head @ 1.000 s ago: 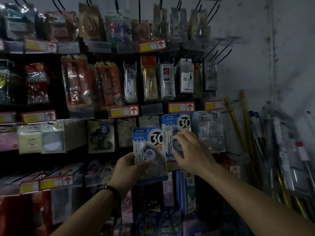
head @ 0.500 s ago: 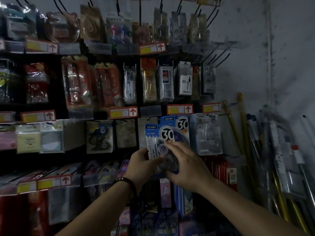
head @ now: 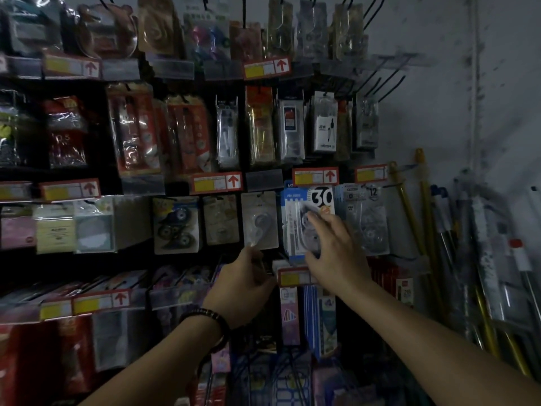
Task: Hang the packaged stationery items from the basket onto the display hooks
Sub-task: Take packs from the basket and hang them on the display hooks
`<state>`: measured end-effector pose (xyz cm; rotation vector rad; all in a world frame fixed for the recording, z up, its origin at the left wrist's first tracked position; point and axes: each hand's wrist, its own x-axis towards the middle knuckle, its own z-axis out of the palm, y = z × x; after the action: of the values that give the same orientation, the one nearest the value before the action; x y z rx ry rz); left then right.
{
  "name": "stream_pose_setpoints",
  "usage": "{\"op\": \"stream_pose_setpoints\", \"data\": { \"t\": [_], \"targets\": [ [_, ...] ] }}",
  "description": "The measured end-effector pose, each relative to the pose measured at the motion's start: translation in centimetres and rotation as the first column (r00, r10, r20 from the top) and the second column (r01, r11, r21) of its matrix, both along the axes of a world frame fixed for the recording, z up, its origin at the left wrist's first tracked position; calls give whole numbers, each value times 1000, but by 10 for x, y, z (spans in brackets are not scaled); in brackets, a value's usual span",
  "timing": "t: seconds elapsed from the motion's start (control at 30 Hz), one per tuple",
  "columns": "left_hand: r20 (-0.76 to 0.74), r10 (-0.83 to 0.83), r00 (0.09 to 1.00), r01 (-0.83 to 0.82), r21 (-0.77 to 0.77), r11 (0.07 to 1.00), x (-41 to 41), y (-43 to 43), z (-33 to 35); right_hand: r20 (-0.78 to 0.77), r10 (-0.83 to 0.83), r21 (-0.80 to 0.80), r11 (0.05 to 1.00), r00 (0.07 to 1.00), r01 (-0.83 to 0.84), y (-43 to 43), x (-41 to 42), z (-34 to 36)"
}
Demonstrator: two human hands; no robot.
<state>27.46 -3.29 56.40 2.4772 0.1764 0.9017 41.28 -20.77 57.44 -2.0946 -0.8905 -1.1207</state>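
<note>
A blue-carded correction tape pack marked "30" (head: 307, 206) hangs in the middle row of the display hooks, under a red-and-yellow price tag (head: 316, 176). My right hand (head: 333, 247) lies flat on its clear blister, fingers spread and fairly straight. My left hand (head: 246, 279), with a dark bracelet on the wrist, hovers lower left of the pack. Its fingers are loosely curled and I see nothing in them. Its thumb tip is near the bottom edge of a clear tape pack (head: 259, 221). The basket is out of view.
Left and right of the blue pack hang other packs, including one marked "12" (head: 366, 221). Rows of packaged stationery fill the hooks above and below. Bare black hooks (head: 389, 80) stick out at upper right. Long yellow and silver poles (head: 424, 230) lean against the grey wall on the right.
My left hand has let go of the blue pack and dropped down to the left. The pack now hangs with the other "30" pack, and my right hand lies flat on it.
</note>
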Motion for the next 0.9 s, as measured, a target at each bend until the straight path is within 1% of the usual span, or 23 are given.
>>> {"op": "stream_pose_setpoints", "data": {
  "t": [0.13,0.2,0.27,0.43,0.5,0.57,0.7,0.8,0.9],
  "targets": [
    [-53,93,994,-83,167,982,-2,7,-3,-68,-44,-16,999,997,43,7,2,7],
    [-84,125,989,-101,247,964,-4,8,-4,-58,-66,-22,998,996,65,7,5,7],
    [-96,128,987,-96,287,953,-4,9,-6,-54,-71,-28,997,996,70,7,7,8],
    [-113,115,987,-76,305,949,-3,13,-9,-90,-71,-88,994,993,63,6,8,16],
    [-128,101,987,-58,307,950,-5,12,-10,-132,-44,-128,991,990,27,4,9,20],
    [-141,95,985,-47,308,950,-6,12,-13,-168,-45,-135,991,985,22,2,10,22],
    [-182,95,979,-35,306,951,-11,14,-21,-147,-128,-206,974,981,96,5,13,20],
    [-194,93,977,-26,324,946,-19,16,-26,-195,-164,-261,959,967,110,11,12,18],
    [-211,109,971,-36,326,945,-33,24,-37,-167,-196,-249,957,966,151,14,2,8]
  ]
}}
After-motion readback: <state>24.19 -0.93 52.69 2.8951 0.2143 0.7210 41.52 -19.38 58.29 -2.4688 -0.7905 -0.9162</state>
